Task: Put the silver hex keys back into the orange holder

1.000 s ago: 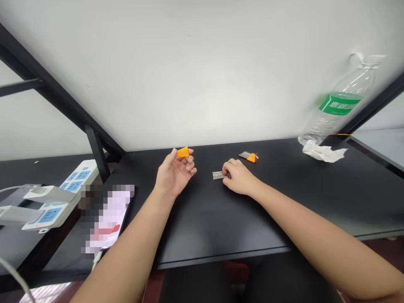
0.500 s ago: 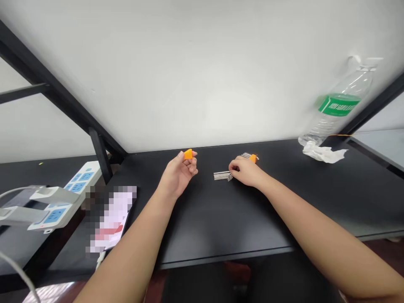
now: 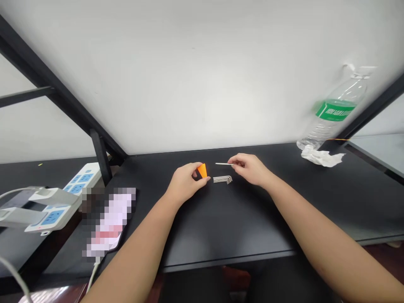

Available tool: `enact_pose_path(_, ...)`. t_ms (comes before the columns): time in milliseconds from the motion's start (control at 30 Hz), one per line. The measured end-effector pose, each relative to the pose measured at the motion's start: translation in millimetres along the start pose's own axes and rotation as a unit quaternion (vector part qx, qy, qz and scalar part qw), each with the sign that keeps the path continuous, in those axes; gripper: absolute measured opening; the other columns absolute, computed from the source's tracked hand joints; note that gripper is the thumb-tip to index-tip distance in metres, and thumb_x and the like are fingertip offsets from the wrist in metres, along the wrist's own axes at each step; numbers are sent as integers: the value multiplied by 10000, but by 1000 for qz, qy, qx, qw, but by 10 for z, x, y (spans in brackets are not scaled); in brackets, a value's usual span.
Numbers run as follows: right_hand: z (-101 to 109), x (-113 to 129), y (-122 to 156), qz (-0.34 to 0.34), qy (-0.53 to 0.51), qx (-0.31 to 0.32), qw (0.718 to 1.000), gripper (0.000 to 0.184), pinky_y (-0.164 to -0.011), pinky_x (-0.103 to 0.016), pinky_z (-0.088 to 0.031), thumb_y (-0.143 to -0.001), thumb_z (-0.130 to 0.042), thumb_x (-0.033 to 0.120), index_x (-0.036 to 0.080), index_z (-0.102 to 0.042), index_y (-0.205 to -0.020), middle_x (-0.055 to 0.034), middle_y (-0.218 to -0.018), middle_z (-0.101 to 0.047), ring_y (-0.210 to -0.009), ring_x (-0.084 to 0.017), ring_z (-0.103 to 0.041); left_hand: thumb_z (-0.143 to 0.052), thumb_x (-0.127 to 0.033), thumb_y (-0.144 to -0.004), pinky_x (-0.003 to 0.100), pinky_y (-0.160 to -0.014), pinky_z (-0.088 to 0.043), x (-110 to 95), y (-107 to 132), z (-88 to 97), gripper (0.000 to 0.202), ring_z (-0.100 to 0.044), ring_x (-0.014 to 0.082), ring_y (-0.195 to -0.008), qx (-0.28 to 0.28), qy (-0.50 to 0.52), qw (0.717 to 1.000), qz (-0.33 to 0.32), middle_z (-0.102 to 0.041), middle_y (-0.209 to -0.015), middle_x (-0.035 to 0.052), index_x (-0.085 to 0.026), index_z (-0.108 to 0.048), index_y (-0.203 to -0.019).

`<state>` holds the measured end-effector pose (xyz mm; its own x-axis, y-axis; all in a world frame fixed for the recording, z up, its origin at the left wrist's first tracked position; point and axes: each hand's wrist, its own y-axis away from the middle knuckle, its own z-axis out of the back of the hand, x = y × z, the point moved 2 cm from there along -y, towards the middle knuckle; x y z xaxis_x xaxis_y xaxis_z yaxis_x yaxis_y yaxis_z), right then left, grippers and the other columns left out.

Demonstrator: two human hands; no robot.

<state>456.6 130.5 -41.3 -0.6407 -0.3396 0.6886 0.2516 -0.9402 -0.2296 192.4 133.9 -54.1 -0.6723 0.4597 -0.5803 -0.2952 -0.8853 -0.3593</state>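
Observation:
My left hand [image 3: 186,184] is closed on a small orange plastic holder [image 3: 202,170], held just above the black table [image 3: 221,219]. My right hand [image 3: 249,168] pinches one thin metal hex key [image 3: 223,164], lifted a little off the table and pointing left toward the orange holder. Between the two hands a row of several loose metal hex keys [image 3: 222,179] lies flat on the table. My right hand hides whatever lies behind it.
A clear plastic bottle with a green label [image 3: 334,111] leans at the back right, beside a crumpled white tissue [image 3: 320,157]. A white and blue power strip [image 3: 59,202] lies at the left, and a blurred flat object [image 3: 109,221] with a cable sits near the front left edge.
My left hand has lowered and turned the orange holder toward the keys. My right hand left the row of keys and now holds a single key up; the second orange set is no longer visible.

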Motion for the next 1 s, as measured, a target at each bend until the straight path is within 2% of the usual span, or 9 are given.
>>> enact_pose_path(100,-35,148,49,104,-14,-27,994,221,-773,-293,-499,-953,-545,160,220,-745,-1025,-31,-996,-721,-840,-157,-651,-784,-533,-786,320,-713,-474,-50,13,3,500,-613,197,-726,13,-3,1000,-6,-668,-820,26,-220,-732,-1172)
enact_pose_path(200,-83,200,80,155,-21,-51,986,228,-814,-316,-521,-981,-540,161,230,-751,-1029,-42,-1001,-723,-895,-173,-673,-786,-499,-789,313,-727,-481,-101,20,5,479,-615,184,-734,14,-4,1000,-18,-672,-826,17,-208,-727,-1165)
enact_pose_path(333,-91,170,84,195,-22,-84,977,212,-781,-326,-541,-980,-567,154,232,-762,-1010,-48,-965,-726,-870,-178,-683,-787,-416,-793,292,-735,-484,-135,26,17,410,-615,165,-749,28,-3,999,-33,-677,-844,1,-211,-724,-1142)
enact_pose_path(433,-55,140,83,214,-4,-84,973,237,-741,-310,-541,-983,-556,130,231,-768,-1016,-47,-967,-723,-837,-164,-681,-784,-400,-805,283,-740,-479,-155,35,32,347,-608,152,-747,51,0,997,-55,-677,-850,-13,-228,-721,-1099)
enact_pose_path(567,-52,133,101,240,31,-66,968,274,-713,-296,-537,-984,-532,100,223,-773,-1029,-53,-982,-707,-815,-152,-667,-798,-392,-815,265,-726,-468,-206,55,22,315,-596,138,-742,86,22,992,-84,-666,-842,-30,-247,-714,-1082)
enact_pose_path(667,-150,193,141,257,27,-31,965,278,-740,-304,-554,-989,-515,98,212,-761,-1048,-63,-987,-673,-832,-157,-653,-805,-417,-820,263,-709,-458,-257,73,-23,310,-595,140,-740,115,25,988,-103,-663,-826,-28,-243,-715,-1061)
enact_pose_path(833,-336,347,200,238,-18,19,971,318,-768,-314,-556,-945,-514,69,212,-659,-1190,-86,-1131,-624,-865,-162,-637,-802,-413,-830,292,-789,-471,-297,84,-65,339,-626,171,-810,112,7,983,-143,-717,-878,-9,-260,-729,-1124)
enact_pose_path(900,-335,318,182,202,-13,-9,979,282,-745,-307,-540,-918,-534,65,198,-642,-1143,-85,-1130,-618,-825,-155,-622,-804,-425,-822,295,-786,-481,-282,81,-56,349,-637,173,-796,97,5,988,-121,-729,-892,-5,-253,-734,-1117)
enact_pose_path(1000,-286,139,111,116,61,-39,991,146,-757,-317,-511,-920,-562,100,188,-662,-980,-70,-1045,-640,-820,-167,-614,-794,-445,-816,290,-789,-498,-255,80,-42,346,-662,175,-811,82,17,994,-73,-741,-948,1,-239,-734,-1088)
